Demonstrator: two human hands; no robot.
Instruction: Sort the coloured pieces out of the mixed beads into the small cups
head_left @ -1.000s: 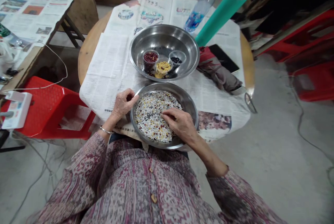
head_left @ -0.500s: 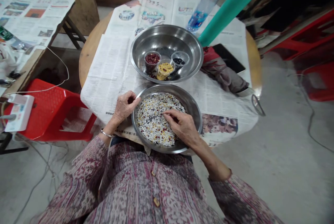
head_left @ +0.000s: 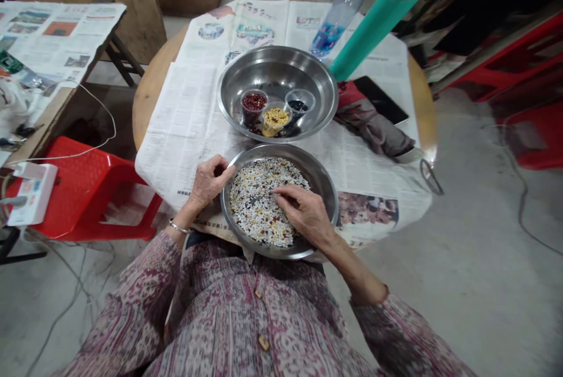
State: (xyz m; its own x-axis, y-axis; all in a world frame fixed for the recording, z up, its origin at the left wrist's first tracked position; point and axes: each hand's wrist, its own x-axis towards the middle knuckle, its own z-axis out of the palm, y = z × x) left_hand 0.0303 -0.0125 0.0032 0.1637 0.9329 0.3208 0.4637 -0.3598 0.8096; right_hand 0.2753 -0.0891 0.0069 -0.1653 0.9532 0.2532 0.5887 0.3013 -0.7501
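In front of me a steel basin [head_left: 323, 177] holds a mix of white grains [head_left: 264, 213] with yellow, dark red and black ones among them. Thumb and fingertips pressed together, my right hand [head_left: 305, 213] touches the grains near the middle; whatever is pinched there is too small to make out. My left hand [head_left: 209, 180] is closed, its fingertips at the basin's left rim, and what it holds, if anything, is hidden. Behind stands a larger steel basin [head_left: 303, 69] with a cup of dark red beans [head_left: 254, 102], a cup of yellow kernels [head_left: 275, 119] and a cup of black beans [head_left: 299, 104].
Newspaper [head_left: 176, 113] covers the round table. On its far right are a water bottle [head_left: 332, 22], a green tube [head_left: 378, 19], a folded umbrella [head_left: 373, 122] and a dark flat device [head_left: 380, 100]. To the left, a red stool [head_left: 83, 189] carries a power strip [head_left: 35, 192].
The view has shifted slightly, moving the table's contents a little left and down. Both hands keep nearly the same place and pose at the near basin.
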